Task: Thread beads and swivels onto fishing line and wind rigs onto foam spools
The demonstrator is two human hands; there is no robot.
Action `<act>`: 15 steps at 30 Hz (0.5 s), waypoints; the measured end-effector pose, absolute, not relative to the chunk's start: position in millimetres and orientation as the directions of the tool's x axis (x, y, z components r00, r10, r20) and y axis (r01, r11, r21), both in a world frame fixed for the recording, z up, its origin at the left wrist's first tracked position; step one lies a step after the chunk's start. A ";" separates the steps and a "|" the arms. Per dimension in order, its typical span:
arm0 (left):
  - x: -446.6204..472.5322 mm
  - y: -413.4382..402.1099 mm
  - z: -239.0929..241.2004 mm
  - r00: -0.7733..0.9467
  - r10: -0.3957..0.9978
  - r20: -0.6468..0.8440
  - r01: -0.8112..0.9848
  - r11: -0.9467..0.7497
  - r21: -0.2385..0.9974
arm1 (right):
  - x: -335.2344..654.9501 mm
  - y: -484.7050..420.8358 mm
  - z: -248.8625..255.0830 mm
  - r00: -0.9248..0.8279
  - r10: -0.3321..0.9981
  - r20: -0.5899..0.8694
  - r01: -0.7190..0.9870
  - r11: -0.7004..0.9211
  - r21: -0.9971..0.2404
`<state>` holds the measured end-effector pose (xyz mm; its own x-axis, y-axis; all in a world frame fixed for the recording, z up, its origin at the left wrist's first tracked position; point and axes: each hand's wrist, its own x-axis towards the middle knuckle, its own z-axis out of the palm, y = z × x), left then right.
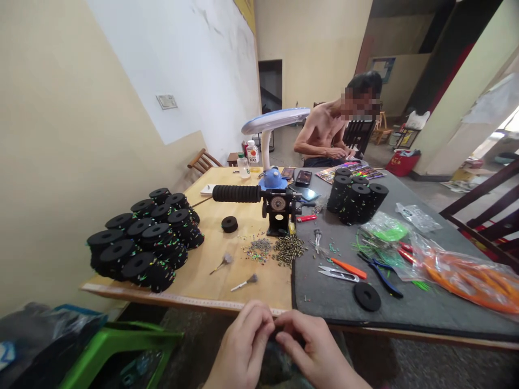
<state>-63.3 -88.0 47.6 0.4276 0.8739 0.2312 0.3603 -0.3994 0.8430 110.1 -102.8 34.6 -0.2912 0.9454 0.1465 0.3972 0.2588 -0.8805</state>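
Observation:
At the table's front edge, my left hand [245,346] and my right hand [310,346] come close together, fingers curled and thumbs pressed in. Anything pinched between them is too small to make out. Just beyond lie two small brushes: a white-handled brush [245,282] and a darker brush [221,263]. Behind these are a pile of grey beads [259,248] and a pile of dark brassy beads [288,249]. A black winding device [279,208] with a ribbed foam roll [236,193] stands further back. Nearby sits a single black foam disc [229,224].
Stacked black foam spools [141,237] fill the left side; more spools [357,197] stand back right. Snips [338,273], pliers [381,275], a foam ring [367,296] and orange bags [466,275] lie right. A blue lamp [273,178] stands behind. A person [328,135] sits beyond the table.

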 end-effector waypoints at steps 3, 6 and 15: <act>-61.5 -87.2 40.9 0.471 0.861 0.193 0.395 -0.401 0.827 | 111.6 -100.8 29.6 -0.328 0.933 0.149 0.451 0.293 -0.843; -56.7 -87.6 36.2 0.480 0.863 0.158 0.435 -0.391 0.811 | 113.4 -99.2 27.8 -0.322 0.939 0.121 0.508 0.279 -0.815; -81.5 -50.4 31.7 0.177 0.968 0.177 0.675 -0.250 0.695 | 126.7 -92.3 15.1 -0.174 0.985 -0.012 0.323 0.045 -0.945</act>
